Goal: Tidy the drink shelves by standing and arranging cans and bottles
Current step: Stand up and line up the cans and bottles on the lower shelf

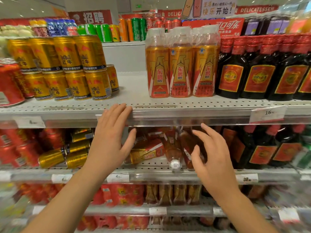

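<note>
On the middle shelf, several orange-and-red energy drink bottles lie toppled in a heap, one white cap pointing at me. Gold cans lie on their sides to the left of them. My left hand is open with straight fingers, its fingertips at the front edge of the upper shelf. My right hand is open with spread fingers in front of the fallen bottles, holding nothing. On the upper shelf, wrapped upright bottles of the same drink stand beside stacked gold cans.
Dark bottles with red labels stand at the right on the upper shelf and the middle shelf. Red cans fill the left side. A bare stretch of upper shelf lies between the gold cans and the wrapped bottles. Lower shelves hold red packs.
</note>
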A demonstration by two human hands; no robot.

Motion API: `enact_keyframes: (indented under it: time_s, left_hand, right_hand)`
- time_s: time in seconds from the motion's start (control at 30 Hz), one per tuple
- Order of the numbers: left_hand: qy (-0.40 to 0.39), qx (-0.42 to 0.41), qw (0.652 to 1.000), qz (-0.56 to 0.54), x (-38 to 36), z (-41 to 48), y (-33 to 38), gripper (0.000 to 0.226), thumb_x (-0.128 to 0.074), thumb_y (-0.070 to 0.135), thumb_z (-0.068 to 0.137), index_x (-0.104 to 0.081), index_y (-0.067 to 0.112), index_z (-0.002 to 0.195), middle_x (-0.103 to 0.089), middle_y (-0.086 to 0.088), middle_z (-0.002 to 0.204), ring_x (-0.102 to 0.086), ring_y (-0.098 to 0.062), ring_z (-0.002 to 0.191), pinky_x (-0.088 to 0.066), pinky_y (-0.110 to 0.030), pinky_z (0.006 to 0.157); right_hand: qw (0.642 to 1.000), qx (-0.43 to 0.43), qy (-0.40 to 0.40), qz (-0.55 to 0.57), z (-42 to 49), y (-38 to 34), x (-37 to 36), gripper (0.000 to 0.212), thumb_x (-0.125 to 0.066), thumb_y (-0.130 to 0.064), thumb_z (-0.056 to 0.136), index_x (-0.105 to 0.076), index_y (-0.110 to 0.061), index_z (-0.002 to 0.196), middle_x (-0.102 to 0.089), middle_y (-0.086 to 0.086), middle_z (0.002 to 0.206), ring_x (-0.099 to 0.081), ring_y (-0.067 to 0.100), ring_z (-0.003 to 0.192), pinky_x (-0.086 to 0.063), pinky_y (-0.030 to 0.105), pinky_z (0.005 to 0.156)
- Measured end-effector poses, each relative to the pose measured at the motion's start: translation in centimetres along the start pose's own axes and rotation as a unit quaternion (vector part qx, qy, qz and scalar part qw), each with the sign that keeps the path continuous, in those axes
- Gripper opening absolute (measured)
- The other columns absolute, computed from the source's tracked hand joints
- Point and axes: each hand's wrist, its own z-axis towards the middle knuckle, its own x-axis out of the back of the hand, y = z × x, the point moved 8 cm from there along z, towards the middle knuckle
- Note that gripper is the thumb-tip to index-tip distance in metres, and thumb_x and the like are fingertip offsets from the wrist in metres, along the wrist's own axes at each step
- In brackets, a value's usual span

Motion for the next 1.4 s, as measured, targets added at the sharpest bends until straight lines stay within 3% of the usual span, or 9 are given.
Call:
enact_keyframes:
  time_s: [0.23, 0.4, 0.67, 0.87, 0.93, 1.03, 1.2, 1.3, 1.4]
  left_hand:
    - [0.028, -0.023, 0.999, -0.028, 0.0, -0.3, 0.1, 0.062, -0.054, 0.027, 0.100, -0.034, 0.011, 0.157, -0.032, -0.008, 0.162, -0.019, -0.023, 0.154, -0.012, -0.046, 0.127]
    - [0.064, -0.090, 0.991, -0.077, -1.1, -3.6, 0.0, 0.047, -0.056, 0.023, 0.095, -0.055, 0.005, 0.139, -0.042, -0.017, 0.152, -0.036, -0.035, 0.144, -0.029, -0.047, 0.119]
    - [-0.198, -0.016, 0.962, -0.185, -11.6, -7.1, 2.6, 0.045, -0.049, 0.046, 0.100, -0.047, 0.031, 0.142, -0.042, 0.019, 0.142, -0.037, -0.001, 0.135, -0.035, -0.025, 0.115]
    - [-0.316, 0.166, 0.902, -0.240, -18.9, -6.5, 4.3, 0.051, -0.046, 0.069, 0.093, -0.046, 0.032, 0.128, -0.054, 0.019, 0.120, -0.057, 0.001, 0.099, -0.046, -0.022, 0.077]
    - [-0.302, 0.246, 0.891, -0.234, -20.3, -6.4, 4.3, 0.056, -0.046, 0.082, 0.083, -0.046, 0.029, 0.104, -0.063, 0.016, 0.090, -0.061, 0.001, 0.071, -0.045, -0.023, 0.054]
    - [-0.265, 0.303, 0.894, -0.195, -21.5, -6.7, 5.0, 0.075, -0.048, 0.087, 0.077, -0.047, 0.021, 0.112, -0.058, 0.012, 0.069, -0.058, -0.003, 0.057, -0.035, -0.021, 0.041]
    - [-0.170, 0.247, 0.948, -0.108, -21.1, -6.1, 7.3, 0.078, -0.045, 0.084, 0.080, -0.056, 0.016, 0.115, -0.056, -0.001, 0.101, -0.056, -0.019, 0.094, -0.054, -0.036, 0.076]
    - [-0.140, 0.172, 0.973, -0.056, -20.7, -4.5, 9.5, 0.072, -0.038, 0.080, 0.087, -0.047, 0.030, 0.138, -0.043, 0.002, 0.137, -0.038, -0.018, 0.125, -0.043, -0.042, 0.106]
    - [-0.155, 0.130, 0.979, -0.022, -21.8, -2.0, 10.6, 0.066, -0.033, 0.073, 0.093, -0.056, 0.030, 0.137, -0.044, 0.002, 0.146, -0.034, -0.021, 0.137, -0.030, -0.045, 0.116]
  right_hand:
    - [0.981, -0.191, -0.030, -0.017, -6.3, 2.8, -1.6, 0.037, -0.053, -0.022, 0.098, -0.051, -0.035, 0.133, -0.046, -0.023, 0.130, -0.039, -0.003, 0.127, -0.042, 0.032, 0.107]
    - [0.962, -0.267, -0.049, -0.017, -8.9, 3.2, -2.8, 0.038, -0.051, -0.026, 0.100, -0.049, -0.033, 0.137, -0.046, -0.019, 0.132, -0.051, 0.010, 0.094, -0.051, 0.039, 0.095]
    - [0.959, -0.273, -0.045, -0.067, -8.7, 5.9, -1.5, 0.039, -0.052, -0.027, 0.099, -0.049, -0.031, 0.138, -0.047, -0.014, 0.134, -0.040, -0.003, 0.120, -0.034, 0.020, 0.096]
    - [0.973, -0.213, -0.052, -0.070, -4.6, 9.3, -1.5, 0.031, -0.052, -0.027, 0.099, -0.054, -0.028, 0.130, -0.047, -0.018, 0.122, -0.044, 0.002, 0.121, -0.038, 0.022, 0.098]
    - [0.971, -0.205, -0.072, -0.101, -3.2, 11.2, -1.8, 0.027, -0.054, -0.027, 0.097, -0.056, -0.020, 0.123, -0.047, -0.008, 0.112, -0.049, 0.014, 0.113, -0.044, 0.027, 0.092]
    - [0.961, -0.217, -0.122, -0.122, -2.0, 13.7, -2.7, 0.040, -0.059, -0.029, 0.094, -0.055, -0.014, 0.131, -0.051, 0.007, 0.118, -0.051, 0.030, 0.111, -0.047, 0.039, 0.095]
    - [0.938, -0.221, -0.206, -0.170, -2.1, 16.4, -5.0, 0.064, -0.053, -0.045, 0.096, -0.032, -0.022, 0.152, -0.042, 0.017, 0.143, -0.048, 0.039, 0.123, -0.043, 0.044, 0.103]
    - [0.926, -0.238, -0.213, -0.200, -1.6, 17.5, -5.3, 0.066, -0.043, -0.052, 0.099, -0.024, -0.020, 0.154, -0.045, 0.018, 0.141, -0.058, 0.038, 0.112, -0.048, 0.039, 0.090]
    - [0.908, -0.282, -0.231, -0.207, -0.4, 18.7, -5.5, 0.068, -0.036, -0.056, 0.101, -0.022, -0.016, 0.154, -0.054, 0.015, 0.129, -0.063, 0.035, 0.104, -0.048, 0.038, 0.080]
